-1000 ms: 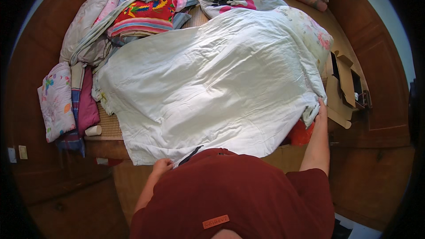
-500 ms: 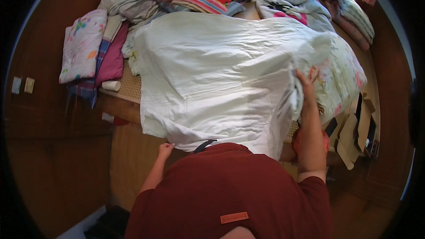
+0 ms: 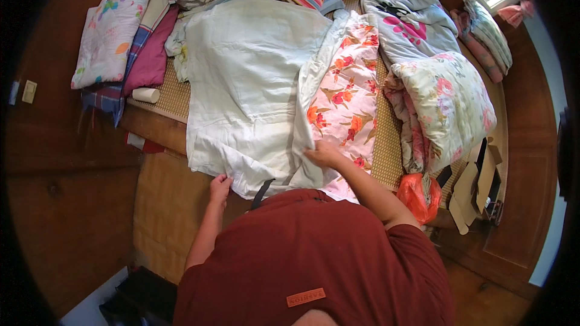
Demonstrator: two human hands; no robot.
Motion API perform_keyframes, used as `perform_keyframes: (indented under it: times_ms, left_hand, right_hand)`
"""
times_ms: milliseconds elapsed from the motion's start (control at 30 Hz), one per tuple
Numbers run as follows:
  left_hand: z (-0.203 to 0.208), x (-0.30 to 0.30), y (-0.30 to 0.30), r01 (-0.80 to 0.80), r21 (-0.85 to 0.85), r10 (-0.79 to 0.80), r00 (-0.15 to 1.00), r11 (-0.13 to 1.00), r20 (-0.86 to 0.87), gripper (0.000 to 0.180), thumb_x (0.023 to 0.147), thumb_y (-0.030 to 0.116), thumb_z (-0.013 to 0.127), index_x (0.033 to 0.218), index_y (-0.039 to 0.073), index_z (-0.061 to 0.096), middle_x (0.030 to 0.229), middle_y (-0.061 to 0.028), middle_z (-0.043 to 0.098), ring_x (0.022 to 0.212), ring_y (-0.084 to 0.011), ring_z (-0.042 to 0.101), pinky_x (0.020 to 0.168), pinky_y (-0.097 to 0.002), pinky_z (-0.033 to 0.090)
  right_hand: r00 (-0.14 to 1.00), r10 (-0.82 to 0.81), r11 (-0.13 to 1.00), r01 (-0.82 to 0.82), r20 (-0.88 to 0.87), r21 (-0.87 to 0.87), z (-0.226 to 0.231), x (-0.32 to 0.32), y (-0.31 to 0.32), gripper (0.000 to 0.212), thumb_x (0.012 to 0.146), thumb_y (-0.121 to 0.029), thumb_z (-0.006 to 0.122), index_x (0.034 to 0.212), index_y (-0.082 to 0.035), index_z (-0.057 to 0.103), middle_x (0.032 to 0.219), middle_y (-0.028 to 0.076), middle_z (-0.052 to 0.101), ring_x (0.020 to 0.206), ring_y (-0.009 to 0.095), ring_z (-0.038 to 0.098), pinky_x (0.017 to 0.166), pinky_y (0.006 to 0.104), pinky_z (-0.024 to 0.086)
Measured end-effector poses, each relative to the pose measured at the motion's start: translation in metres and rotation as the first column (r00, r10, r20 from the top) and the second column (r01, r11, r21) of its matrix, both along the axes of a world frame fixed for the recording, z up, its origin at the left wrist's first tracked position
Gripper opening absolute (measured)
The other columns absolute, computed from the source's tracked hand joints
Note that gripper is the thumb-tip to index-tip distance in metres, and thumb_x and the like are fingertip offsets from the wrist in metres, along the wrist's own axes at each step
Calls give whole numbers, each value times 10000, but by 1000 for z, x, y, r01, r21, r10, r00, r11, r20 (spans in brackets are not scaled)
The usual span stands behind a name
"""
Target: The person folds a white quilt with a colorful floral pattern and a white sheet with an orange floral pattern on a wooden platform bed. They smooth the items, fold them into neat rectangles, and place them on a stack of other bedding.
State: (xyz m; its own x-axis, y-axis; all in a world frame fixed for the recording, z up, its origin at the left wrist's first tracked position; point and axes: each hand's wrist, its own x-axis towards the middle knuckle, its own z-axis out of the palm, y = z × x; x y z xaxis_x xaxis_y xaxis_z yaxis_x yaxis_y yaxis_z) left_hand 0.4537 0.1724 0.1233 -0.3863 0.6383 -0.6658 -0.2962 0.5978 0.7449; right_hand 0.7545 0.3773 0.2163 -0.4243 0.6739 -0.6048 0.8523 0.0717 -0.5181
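Observation:
A large quilt cover (image 3: 251, 66) is spread over a woven mat, white on its upper face. Along its right part a folded-over strip shows pink fabric with orange and red flowers. My right hand (image 3: 325, 155) is closed on the white edge of this fold, near the front of the cover. At the near left corner my left hand (image 3: 221, 186) pinches the hem. Both forearms reach forward on either side of my dark red shirt, which hides part of the near edge.
A floral quilt (image 3: 450, 105), a grey blanket (image 3: 411, 15) and folded bedding (image 3: 112, 36) surround the cover. At the right are an orange plastic bag (image 3: 418, 198) and an opened cardboard box (image 3: 468, 190). A white roll (image 3: 145, 95) lies by the bed's front edge (image 3: 160, 136).
My right hand has swung from the far right toward the middle, bringing the cover's right side over and exposing the pink floral face. My left hand keeps hold of the near left corner.

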Motion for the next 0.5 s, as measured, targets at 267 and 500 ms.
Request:
perform_keyframes:
  times_ms: [267, 500]
  left_hand:
    - [102, 11, 28, -152, 238, 83, 957, 959, 277, 201, 733, 103, 591, 924, 48, 563, 792, 31, 557, 676, -72, 491, 625, -208, 393]
    - [167, 60, 95, 545, 512, -219, 797, 664, -563, 169, 667, 78, 682, 789, 18, 581, 762, -35, 480, 627, -95, 458, 573, -231, 401]
  right_hand:
    - [329, -846, 530, 599, -419, -601, 48, 42, 54, 407, 782, -268, 577, 1081, -3, 503, 934, 128, 591, 775, 247, 598, 706, 384, 491]
    - [327, -728, 686, 359, -603, -634, 91, -58, 29, 393, 733, -141, 618, 1080, -43, 460, 885, 74, 560, 728, 176, 560, 613, 307, 480]
